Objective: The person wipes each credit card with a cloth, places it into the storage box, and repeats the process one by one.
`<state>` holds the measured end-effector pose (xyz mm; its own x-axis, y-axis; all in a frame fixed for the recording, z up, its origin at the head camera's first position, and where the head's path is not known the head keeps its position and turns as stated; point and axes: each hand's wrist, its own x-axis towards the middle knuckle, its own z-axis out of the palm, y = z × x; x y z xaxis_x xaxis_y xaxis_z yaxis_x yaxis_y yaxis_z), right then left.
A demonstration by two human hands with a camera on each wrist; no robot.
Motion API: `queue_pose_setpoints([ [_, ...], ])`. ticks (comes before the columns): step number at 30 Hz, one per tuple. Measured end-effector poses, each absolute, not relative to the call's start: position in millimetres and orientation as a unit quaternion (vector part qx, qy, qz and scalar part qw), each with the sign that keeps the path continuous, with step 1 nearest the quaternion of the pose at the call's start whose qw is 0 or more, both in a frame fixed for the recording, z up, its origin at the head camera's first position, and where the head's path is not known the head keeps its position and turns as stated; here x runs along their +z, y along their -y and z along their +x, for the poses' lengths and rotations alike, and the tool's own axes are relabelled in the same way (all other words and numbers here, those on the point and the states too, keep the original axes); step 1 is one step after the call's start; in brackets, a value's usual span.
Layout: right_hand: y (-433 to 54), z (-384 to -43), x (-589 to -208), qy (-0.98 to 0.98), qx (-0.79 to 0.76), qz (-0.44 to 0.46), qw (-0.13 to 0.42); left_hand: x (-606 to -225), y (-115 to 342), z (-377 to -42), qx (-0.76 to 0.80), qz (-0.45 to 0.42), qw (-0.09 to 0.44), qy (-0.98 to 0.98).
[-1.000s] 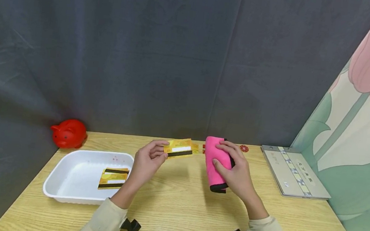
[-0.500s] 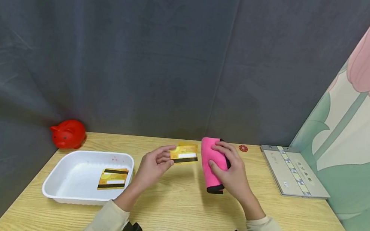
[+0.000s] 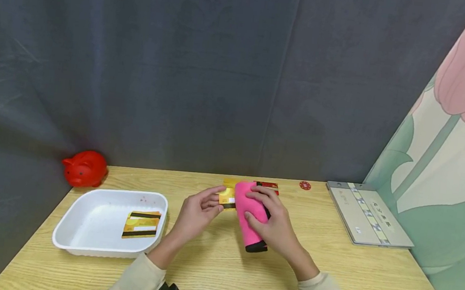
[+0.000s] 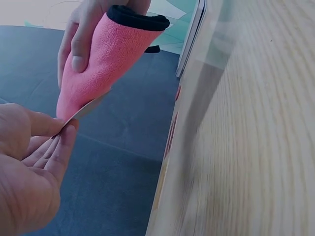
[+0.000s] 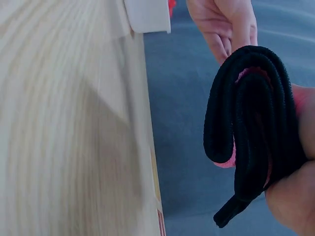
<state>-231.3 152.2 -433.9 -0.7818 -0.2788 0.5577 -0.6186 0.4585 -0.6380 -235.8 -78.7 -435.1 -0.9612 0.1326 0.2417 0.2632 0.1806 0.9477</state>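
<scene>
My left hand (image 3: 195, 214) pinches a yellow bank card (image 3: 227, 197) with a black stripe between thumb and fingers, raised above the table. In my right hand (image 3: 273, 220) is a folded pink cloth (image 3: 246, 205) with black trim. The cloth lies over the card's right part and hides it. In the left wrist view the cloth (image 4: 106, 59) meets one face of the thin, slightly bent card (image 4: 88, 107). The right wrist view shows the folded black edge (image 5: 256, 123) of the cloth end-on.
A white tray (image 3: 61, 244) on the left holds yellow cards (image 3: 141, 225). Behind it sits a red piggy bank (image 3: 85, 169). Along the back edge lie a yellow card (image 3: 230, 181), a red card (image 3: 271, 186) and a red poker chip (image 3: 305, 185). A grey album (image 3: 367, 216) lies right.
My right hand has brought the pink cloth left onto the card, uncovering the red card behind. My left hand has shifted right and slightly down with the card.
</scene>
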Motion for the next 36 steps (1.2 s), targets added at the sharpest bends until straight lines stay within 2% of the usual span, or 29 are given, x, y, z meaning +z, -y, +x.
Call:
queue_pose_setpoints([
  [14,-138.7,-223.1,-436.1,0.831,0.42,0.313,0.185,-437.5,76.3,-234.3,-0.621,-0.135,0.053,0.77],
  [24,-152.2,-226.4,-426.8,0.855,0.406,0.263,0.185,-435.6,75.6,-232.4,-0.619,-0.148,0.065,0.768],
  [36,-181.5,-245.4,-427.7,0.859,0.429,0.194,0.203,-435.3,79.2,-233.5,-0.616,-0.142,0.07,0.772],
])
